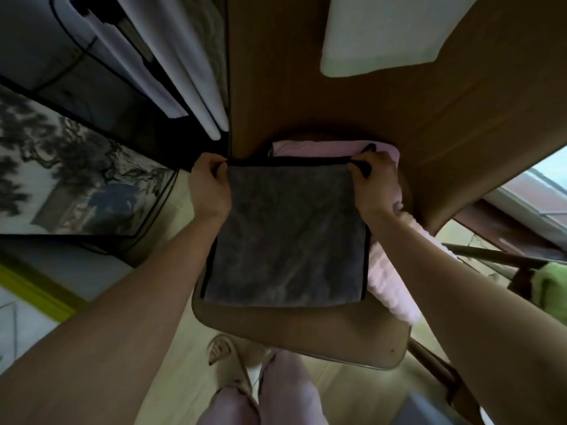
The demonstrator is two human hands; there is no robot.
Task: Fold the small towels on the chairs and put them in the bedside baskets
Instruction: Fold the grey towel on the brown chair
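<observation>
A grey towel [285, 240] with black edging lies spread flat on the brown seat of a chair [294, 335]. My left hand [208, 185] pinches its far left corner. At the far right corner, my right hand [372, 179] grips the black edge. A pink towel [389, 286] lies under and beside the grey one, showing along the far edge and down the right side of the seat. No basket is in view.
A wooden table [399, 111] stands beyond the chair with a white sheet [383, 35] on it. Rolled white paper [184, 87] and a dark ink painting [70, 167] lie to the left. Something green [552, 296] sits at the right edge. My slippered feet stand below the seat.
</observation>
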